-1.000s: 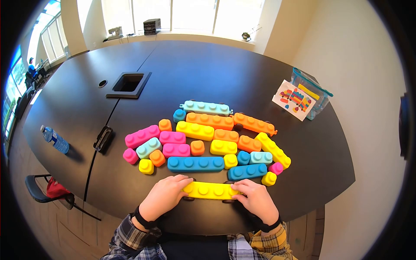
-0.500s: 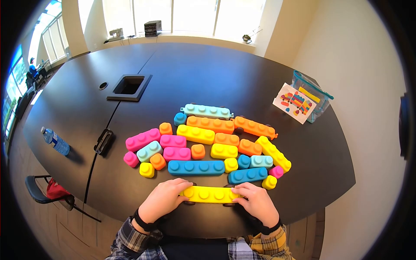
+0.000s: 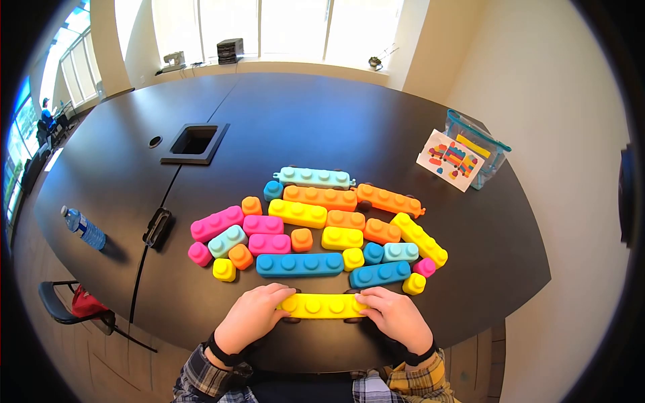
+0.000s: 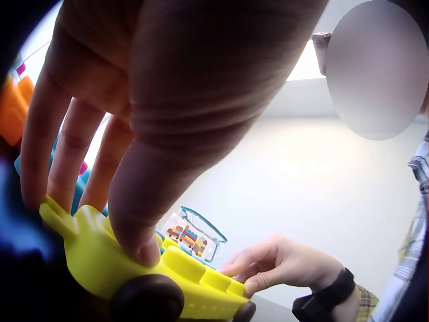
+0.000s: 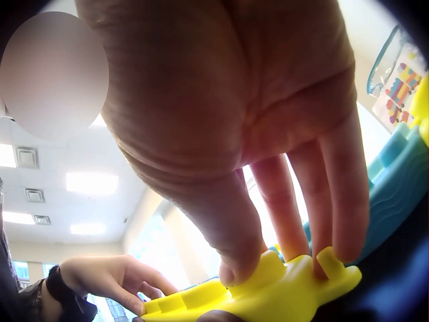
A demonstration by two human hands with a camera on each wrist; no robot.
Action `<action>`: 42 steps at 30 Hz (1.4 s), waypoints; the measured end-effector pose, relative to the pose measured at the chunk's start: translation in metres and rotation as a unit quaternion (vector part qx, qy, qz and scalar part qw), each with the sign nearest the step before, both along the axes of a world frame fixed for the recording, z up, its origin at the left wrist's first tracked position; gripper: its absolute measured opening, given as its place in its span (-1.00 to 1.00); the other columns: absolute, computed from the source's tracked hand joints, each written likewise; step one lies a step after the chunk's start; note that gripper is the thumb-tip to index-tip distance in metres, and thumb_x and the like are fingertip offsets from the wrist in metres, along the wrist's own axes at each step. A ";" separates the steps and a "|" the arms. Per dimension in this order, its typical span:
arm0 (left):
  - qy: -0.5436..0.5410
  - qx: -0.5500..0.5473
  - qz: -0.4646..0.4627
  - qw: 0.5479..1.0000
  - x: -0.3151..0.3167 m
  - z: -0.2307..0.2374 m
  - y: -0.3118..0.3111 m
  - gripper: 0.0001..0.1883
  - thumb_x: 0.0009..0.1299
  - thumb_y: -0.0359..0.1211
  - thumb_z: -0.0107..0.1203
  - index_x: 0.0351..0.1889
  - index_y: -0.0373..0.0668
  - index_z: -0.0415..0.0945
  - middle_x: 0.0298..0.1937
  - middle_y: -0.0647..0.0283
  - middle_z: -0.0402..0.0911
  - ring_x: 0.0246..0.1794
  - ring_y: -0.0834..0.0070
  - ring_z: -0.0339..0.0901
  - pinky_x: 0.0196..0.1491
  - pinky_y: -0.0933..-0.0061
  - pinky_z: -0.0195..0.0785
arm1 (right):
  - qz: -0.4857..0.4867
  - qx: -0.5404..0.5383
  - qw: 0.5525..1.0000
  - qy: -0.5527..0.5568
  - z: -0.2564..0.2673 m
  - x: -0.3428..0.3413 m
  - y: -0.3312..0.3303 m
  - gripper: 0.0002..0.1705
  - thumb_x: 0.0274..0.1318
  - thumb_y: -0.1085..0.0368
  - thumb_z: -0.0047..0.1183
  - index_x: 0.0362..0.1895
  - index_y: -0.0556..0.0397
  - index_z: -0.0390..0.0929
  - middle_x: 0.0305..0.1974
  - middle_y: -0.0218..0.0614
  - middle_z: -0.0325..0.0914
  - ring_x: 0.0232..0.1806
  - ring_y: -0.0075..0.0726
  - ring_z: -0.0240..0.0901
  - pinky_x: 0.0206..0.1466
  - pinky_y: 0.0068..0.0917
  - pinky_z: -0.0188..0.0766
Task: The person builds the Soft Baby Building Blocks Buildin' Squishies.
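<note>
A yellow wheeled base [image 3: 322,306] with round studs lies level near the table's front edge. My left hand [image 3: 254,316] grips its left end, and my right hand [image 3: 396,318] grips its right end. In the left wrist view the left thumb presses the near side of the yellow base [image 4: 194,275], its fingers along the far side by the hooked end. The right wrist view shows the right thumb and fingers round the other end of the yellow base [image 5: 268,288]. Just beyond it lie a long blue block [image 3: 299,264] and a shorter blue block [image 3: 380,274].
Pink, orange, yellow and light blue blocks cover the middle, with a light blue wheeled base [image 3: 314,177] and an orange wheeled base [image 3: 390,199] behind. A picture card [image 3: 450,160] leans on a clear bag [image 3: 494,151] at right. A water bottle [image 3: 83,228] stands left.
Both hands still grip the ends of the yellow base. The head view has shifted slightly, so the table and everything on it appear a little lower and further left.
</note>
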State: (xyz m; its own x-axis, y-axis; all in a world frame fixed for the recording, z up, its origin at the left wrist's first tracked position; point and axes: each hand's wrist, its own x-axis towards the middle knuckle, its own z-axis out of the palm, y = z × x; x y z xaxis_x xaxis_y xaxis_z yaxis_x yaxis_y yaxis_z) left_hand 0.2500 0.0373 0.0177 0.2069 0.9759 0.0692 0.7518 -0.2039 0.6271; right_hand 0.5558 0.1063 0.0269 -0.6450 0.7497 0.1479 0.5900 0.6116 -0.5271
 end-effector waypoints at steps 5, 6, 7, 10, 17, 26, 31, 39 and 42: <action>0.004 0.001 0.004 1.000 0.001 -0.002 -0.001 -0.53 0.29 -0.41 0.39 0.19 -0.19 0.64 0.12 0.06 0.73 0.13 0.02 0.66 0.19 0.12 0.55 | -0.004 0.010 1.000 -0.014 -0.002 0.000 -0.001 -0.69 0.21 0.32 0.31 0.05 -0.02 0.72 0.04 -0.34 0.70 -0.09 -0.01 0.69 -0.06 -0.20 0.66; 0.005 0.003 0.004 1.000 0.002 -0.003 -0.001 -0.53 0.29 -0.41 0.39 0.19 -0.19 0.64 0.12 0.06 0.73 0.14 0.02 0.66 0.20 0.12 0.55 | -0.010 0.014 1.000 -0.021 -0.002 0.000 -0.001 -0.69 0.21 0.31 0.31 0.05 -0.04 0.73 0.04 -0.35 0.70 -0.09 -0.03 0.69 -0.08 -0.21 0.66; 0.004 0.003 0.006 1.000 0.002 -0.003 -0.001 -0.53 0.29 -0.41 0.39 0.19 -0.19 0.64 0.12 0.06 0.73 0.14 0.02 0.66 0.20 0.12 0.55 | -0.015 0.019 0.999 -0.029 -0.002 0.000 -0.001 -0.70 0.22 0.30 0.31 0.05 -0.05 0.73 0.03 -0.36 0.70 -0.09 -0.04 0.69 -0.09 -0.21 0.66; 0.007 0.001 0.004 1.000 0.002 -0.003 0.000 -0.53 0.29 -0.41 0.39 0.20 -0.20 0.63 0.12 0.06 0.73 0.13 0.02 0.66 0.19 0.12 0.55 | -0.015 0.027 0.999 -0.031 -0.004 0.000 -0.001 -0.70 0.22 0.28 0.31 0.05 -0.08 0.74 0.03 -0.38 0.70 -0.10 -0.06 0.70 -0.11 -0.23 0.66; -0.005 0.097 0.078 0.992 -0.044 0.021 -0.011 -0.40 0.20 -0.44 0.47 0.25 -0.23 0.58 0.24 0.00 0.66 0.29 -0.01 0.59 0.33 0.12 0.48 | -0.014 0.025 0.998 -0.054 0.007 0.003 0.000 -0.65 0.19 0.29 0.33 0.09 -0.05 0.72 0.06 -0.39 0.72 -0.06 -0.10 0.70 -0.04 -0.29 0.66; 0.084 0.104 0.223 0.966 -0.157 -0.008 0.001 -0.44 0.16 -0.41 0.50 0.13 -0.25 0.53 0.03 -0.01 0.65 0.09 -0.05 0.61 0.16 0.13 0.49 | -0.011 0.018 0.998 -0.054 0.004 0.001 -0.002 -0.60 0.19 0.27 0.34 0.13 -0.05 0.70 0.10 -0.36 0.70 0.01 -0.09 0.68 0.05 -0.28 0.65; 0.070 0.034 0.225 0.971 -0.166 -0.019 0.014 -0.48 0.12 -0.39 0.53 -0.01 -0.26 0.52 -0.06 0.01 0.65 -0.05 -0.03 0.64 0.03 0.12 0.54 | -0.015 0.015 0.999 -0.026 0.001 0.000 -0.007 -0.53 0.15 0.28 0.38 0.16 0.03 0.67 0.14 -0.25 0.68 0.10 -0.01 0.64 0.17 -0.23 0.61; 0.061 0.160 0.188 0.967 -0.135 0.031 -0.007 -0.53 0.12 -0.54 0.40 0.02 -0.24 0.53 -0.08 0.07 0.60 -0.06 0.07 0.62 0.04 0.22 0.52 | -0.004 0.058 0.998 -0.004 0.000 0.002 -0.007 -0.52 0.17 0.31 0.37 0.19 0.07 0.65 0.13 -0.22 0.68 0.11 -0.01 0.63 0.18 -0.22 0.60; 0.008 0.171 0.107 0.979 -0.104 0.048 -0.013 -0.50 0.13 -0.55 0.42 0.07 -0.21 0.55 -0.03 0.06 0.62 0.00 0.07 0.63 0.09 0.22 0.54 | -0.016 0.042 0.999 0.008 0.001 0.001 -0.008 -0.52 0.18 0.32 0.35 0.20 0.06 0.64 0.12 -0.20 0.69 0.09 0.01 0.65 0.16 -0.22 0.61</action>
State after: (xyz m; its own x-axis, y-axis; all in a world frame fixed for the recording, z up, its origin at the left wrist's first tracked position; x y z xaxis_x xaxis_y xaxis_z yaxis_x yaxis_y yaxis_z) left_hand 0.1463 0.0238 0.0656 0.0038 0.9176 0.3976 0.8096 -0.2362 0.5374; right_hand 0.5567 0.0986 0.0280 -0.6177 0.7549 0.2205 0.6024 0.6344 -0.4845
